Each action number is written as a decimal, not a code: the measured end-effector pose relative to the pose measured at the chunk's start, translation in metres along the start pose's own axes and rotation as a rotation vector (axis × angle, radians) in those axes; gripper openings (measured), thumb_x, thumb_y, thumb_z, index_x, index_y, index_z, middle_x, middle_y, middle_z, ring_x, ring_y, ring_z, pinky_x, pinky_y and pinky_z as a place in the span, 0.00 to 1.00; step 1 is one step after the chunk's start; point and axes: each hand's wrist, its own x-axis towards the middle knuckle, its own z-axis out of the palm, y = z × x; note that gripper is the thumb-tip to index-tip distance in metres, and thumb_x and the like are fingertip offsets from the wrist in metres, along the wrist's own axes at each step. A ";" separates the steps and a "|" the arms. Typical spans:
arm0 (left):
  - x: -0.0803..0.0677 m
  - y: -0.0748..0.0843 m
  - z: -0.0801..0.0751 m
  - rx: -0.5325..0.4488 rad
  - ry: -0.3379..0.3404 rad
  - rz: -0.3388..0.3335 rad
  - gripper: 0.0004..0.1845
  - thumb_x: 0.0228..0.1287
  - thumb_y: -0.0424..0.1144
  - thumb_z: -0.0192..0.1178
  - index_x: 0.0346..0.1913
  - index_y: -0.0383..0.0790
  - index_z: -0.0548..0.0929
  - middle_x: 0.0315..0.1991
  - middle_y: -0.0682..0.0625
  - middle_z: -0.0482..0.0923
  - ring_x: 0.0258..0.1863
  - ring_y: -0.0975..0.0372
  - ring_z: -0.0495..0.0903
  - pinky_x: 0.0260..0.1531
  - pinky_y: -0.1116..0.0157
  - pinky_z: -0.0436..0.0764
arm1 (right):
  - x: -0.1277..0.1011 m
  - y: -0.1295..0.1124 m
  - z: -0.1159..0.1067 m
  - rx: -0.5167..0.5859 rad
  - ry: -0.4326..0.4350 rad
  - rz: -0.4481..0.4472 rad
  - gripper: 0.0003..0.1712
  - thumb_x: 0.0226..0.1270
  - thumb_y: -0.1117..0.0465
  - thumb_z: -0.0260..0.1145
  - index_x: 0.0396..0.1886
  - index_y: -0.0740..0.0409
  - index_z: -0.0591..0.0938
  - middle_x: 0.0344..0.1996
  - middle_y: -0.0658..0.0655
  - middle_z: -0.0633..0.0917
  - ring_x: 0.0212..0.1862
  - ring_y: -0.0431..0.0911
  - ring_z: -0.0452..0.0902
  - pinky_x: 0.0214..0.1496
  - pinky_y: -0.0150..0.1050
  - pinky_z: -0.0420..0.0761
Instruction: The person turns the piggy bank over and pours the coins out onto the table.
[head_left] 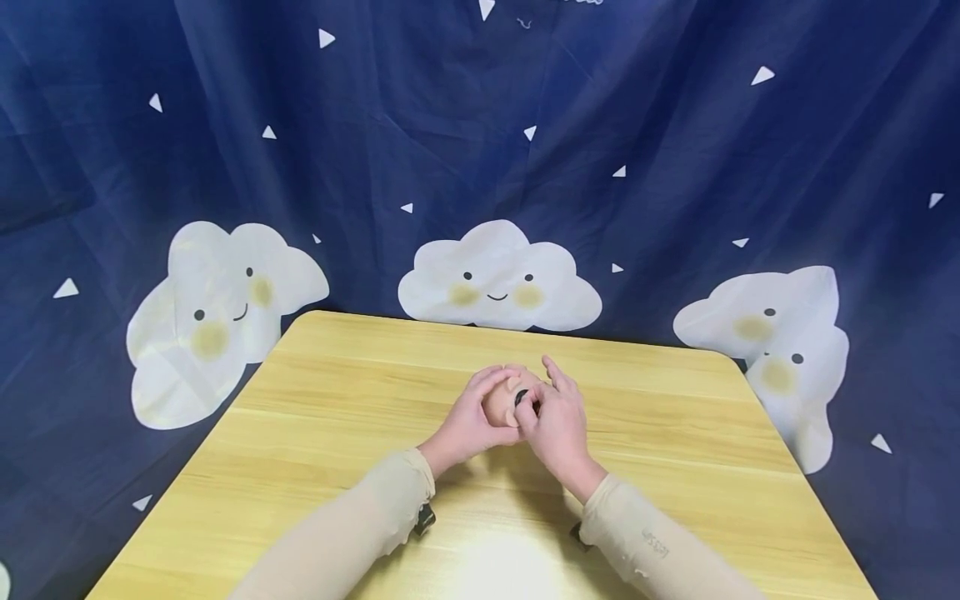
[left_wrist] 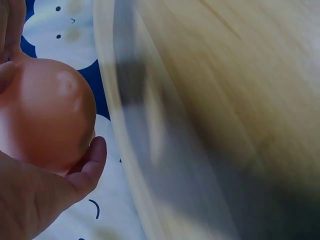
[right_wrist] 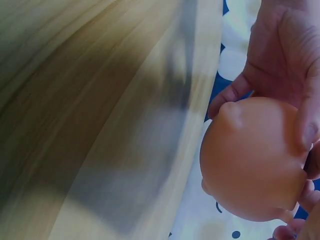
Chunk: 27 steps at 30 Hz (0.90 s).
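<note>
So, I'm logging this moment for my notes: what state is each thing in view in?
Pinkish round object: held up off the table.
Dark piece at its side: partly covered by fingers; fixed or loose, can't tell.
Left hand: gripping the object.
Right hand: bent fingers at the dark piece; pinching unclear.
Sleeves: down to the wrists.
Table: bright glare on its near part.
Curtain: hanging, folded in places.

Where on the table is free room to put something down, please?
Bare table lies left of the left hand, right of the right hand, and behind both, to the table's edges. Crowded: the middle, with both hands at the round pink object.
</note>
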 end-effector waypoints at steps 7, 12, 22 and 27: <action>-0.001 0.001 0.005 -0.045 0.047 0.015 0.47 0.47 0.29 0.82 0.74 0.52 0.78 0.83 0.42 0.57 0.79 0.44 0.66 0.73 0.46 0.78 | 0.001 -0.004 0.002 0.011 0.052 0.046 0.10 0.59 0.66 0.66 0.18 0.56 0.80 0.52 0.67 0.92 0.71 0.66 0.77 0.70 0.69 0.75; -0.001 -0.002 0.002 -0.030 0.028 0.016 0.47 0.49 0.33 0.84 0.75 0.52 0.77 0.82 0.42 0.59 0.78 0.44 0.67 0.73 0.47 0.77 | 0.001 0.002 0.003 0.041 0.020 -0.034 0.11 0.59 0.67 0.66 0.18 0.57 0.78 0.58 0.71 0.88 0.71 0.70 0.75 0.69 0.67 0.79; -0.002 -0.007 -0.016 -0.075 -0.113 0.004 0.48 0.53 0.37 0.84 0.78 0.49 0.73 0.81 0.44 0.63 0.73 0.46 0.72 0.71 0.49 0.80 | 0.011 0.017 -0.015 -0.051 -0.207 -0.356 0.11 0.66 0.64 0.72 0.24 0.55 0.82 0.71 0.70 0.79 0.70 0.72 0.73 0.71 0.69 0.74; -0.001 -0.007 -0.019 -0.089 -0.129 -0.009 0.46 0.54 0.35 0.83 0.76 0.52 0.74 0.79 0.47 0.67 0.70 0.49 0.74 0.66 0.52 0.84 | 0.016 0.014 -0.025 -0.110 -0.265 -0.352 0.12 0.64 0.61 0.78 0.22 0.50 0.84 0.71 0.64 0.81 0.72 0.69 0.73 0.71 0.72 0.73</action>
